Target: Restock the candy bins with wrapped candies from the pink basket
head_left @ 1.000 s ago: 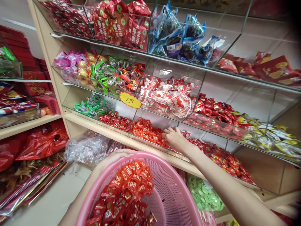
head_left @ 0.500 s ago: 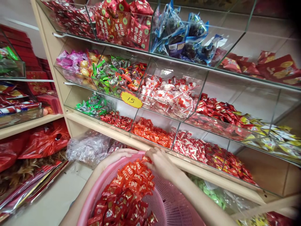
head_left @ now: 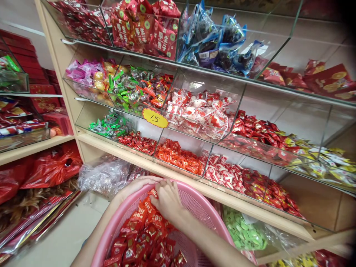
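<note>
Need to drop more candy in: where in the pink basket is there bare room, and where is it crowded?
Bare mesh shows along the pink basket on its right side, beside the right hand. The left half is heaped with red candies, and the left hand grips the far rim.

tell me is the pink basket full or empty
Partly full: red-wrapped candies are heaped on the left side of the pink basket, while bare mesh shows on its right.

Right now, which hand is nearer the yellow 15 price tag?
Right, narrowly. The right hand lies on the candies in the pink basket, below the yellow 15 price tag; the left hand grips the rim, further left.
</note>
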Tool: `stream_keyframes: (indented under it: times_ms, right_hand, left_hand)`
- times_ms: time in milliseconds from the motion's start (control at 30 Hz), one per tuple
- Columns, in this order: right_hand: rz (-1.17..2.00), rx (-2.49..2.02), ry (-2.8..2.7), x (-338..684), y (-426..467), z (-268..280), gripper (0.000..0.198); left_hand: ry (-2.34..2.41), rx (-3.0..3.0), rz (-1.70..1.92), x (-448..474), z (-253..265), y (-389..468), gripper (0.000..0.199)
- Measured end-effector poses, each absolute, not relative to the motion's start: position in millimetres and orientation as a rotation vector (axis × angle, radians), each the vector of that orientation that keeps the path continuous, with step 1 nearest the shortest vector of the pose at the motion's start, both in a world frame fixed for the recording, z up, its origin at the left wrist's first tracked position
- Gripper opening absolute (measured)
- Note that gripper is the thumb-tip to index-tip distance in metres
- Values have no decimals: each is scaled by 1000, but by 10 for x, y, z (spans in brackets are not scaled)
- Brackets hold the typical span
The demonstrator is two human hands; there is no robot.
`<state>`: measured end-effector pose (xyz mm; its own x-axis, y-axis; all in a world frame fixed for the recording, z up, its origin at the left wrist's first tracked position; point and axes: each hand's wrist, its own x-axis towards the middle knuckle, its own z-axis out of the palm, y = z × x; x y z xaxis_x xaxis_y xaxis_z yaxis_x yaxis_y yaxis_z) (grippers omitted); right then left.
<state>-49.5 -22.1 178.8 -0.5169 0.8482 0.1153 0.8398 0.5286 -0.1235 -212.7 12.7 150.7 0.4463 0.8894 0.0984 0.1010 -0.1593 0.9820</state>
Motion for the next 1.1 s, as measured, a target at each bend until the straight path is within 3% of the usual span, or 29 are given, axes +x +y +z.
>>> stream_keyframes:
  times_ms: [233, 533, 767, 1100]
  right_hand:
    - [-39, -1394, -2517, -435, -167, 1899, 31]
    - [-265, -1359, -2383, 312, 451, 2401, 20]
    - [-174, -1448, -2542, 496, 649, 2371, 34]
    - [-134, -1384, -2462, 460, 720, 2345, 19]
  left_hand:
    - [891, 1575, 898, -2183, 1297, 249, 32]
    - [880, 1697, 868, -2215, 1316, 155, 40]
    - [870, 1737, 929, -2191, 1471, 51, 41]
    - [891, 1579, 918, -2099, 1648, -1, 33]
